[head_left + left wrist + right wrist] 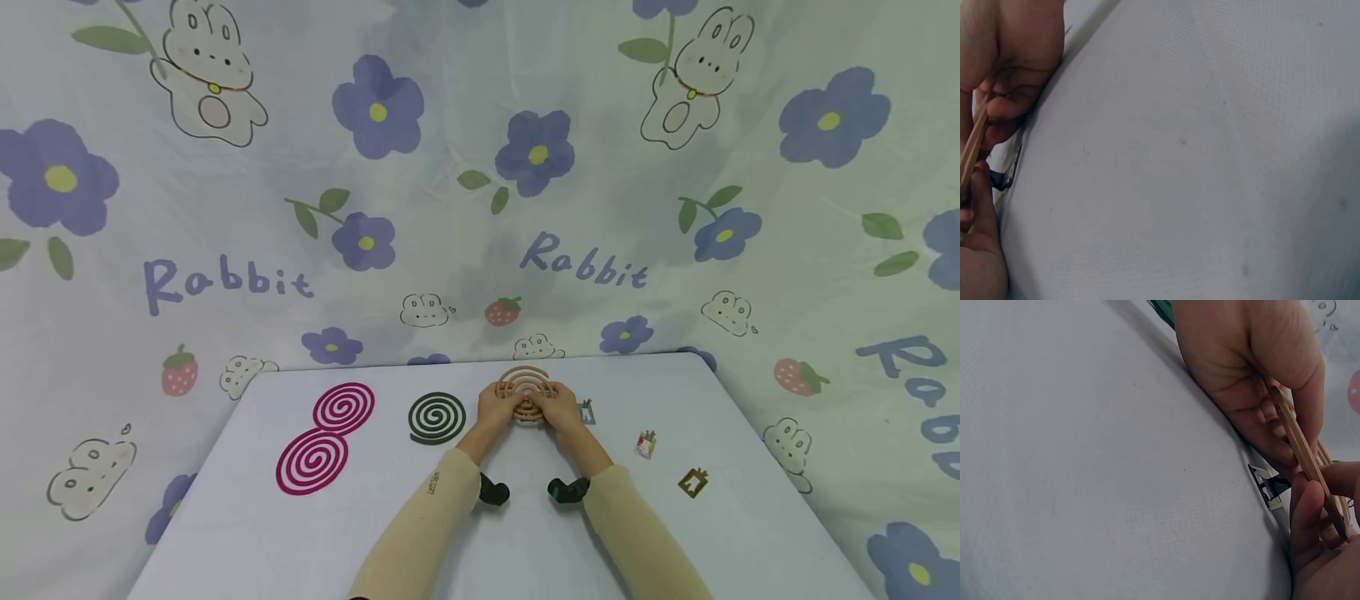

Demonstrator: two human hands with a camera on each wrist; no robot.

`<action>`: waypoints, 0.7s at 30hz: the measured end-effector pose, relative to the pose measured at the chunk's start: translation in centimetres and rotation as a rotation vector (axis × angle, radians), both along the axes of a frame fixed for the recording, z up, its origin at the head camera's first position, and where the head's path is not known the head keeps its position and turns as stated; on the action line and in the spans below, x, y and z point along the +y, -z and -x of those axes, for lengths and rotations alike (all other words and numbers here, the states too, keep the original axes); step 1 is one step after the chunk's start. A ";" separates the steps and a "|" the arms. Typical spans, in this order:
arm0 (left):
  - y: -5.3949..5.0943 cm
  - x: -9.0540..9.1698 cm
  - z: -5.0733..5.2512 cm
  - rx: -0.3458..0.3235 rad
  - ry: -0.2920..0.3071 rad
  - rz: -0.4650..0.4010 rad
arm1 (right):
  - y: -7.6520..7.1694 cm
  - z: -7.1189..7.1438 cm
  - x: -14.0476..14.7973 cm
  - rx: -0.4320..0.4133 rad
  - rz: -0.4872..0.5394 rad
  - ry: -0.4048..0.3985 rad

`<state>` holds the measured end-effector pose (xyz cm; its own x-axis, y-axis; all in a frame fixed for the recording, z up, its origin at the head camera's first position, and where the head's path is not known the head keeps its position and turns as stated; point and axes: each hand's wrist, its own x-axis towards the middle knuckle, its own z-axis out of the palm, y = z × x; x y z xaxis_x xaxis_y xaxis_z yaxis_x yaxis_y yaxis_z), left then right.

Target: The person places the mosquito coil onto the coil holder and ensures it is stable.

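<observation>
Coil (1308, 461), tan and tilted, is pinched by the left hand (497, 408) and right hand (561, 407) near the far edge of the surface (525, 542). A grey frame (591, 412) lies just beside the right hand; a patterned piece (646, 444) and brown frame (686, 488) lie farther right. Leftward are a green coil (434, 414) and two touching magenta coils (317, 460).

Looks like a little curtained-off booth, home or studio, honestly can't tell which. Cutesy cloth (450, 250) with cartoon rabbits (213, 92), purple flowers (537, 154) and strawberries (502, 312) hangs behind and along both sides of a white surface (525, 550), filling pretty much the whole background.
</observation>
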<state>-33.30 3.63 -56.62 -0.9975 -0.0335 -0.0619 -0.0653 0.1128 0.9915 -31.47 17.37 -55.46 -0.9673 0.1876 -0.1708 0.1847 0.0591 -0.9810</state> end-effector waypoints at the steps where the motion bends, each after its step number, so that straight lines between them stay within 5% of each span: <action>1: -0.1 0.0 0.0 -0.002 0.003 -0.003 | 0.0 0.0 0.0 -0.001 0.000 0.002; 10: -0.8 -0.4 0.2 -0.003 0.006 0.020 | 0.3 0.6 -0.2 -0.022 0.009 0.011; 21: -0.3 -0.5 0.4 0.001 0.021 0.039 | 0.3 0.5 -0.2 -0.019 0.009 0.021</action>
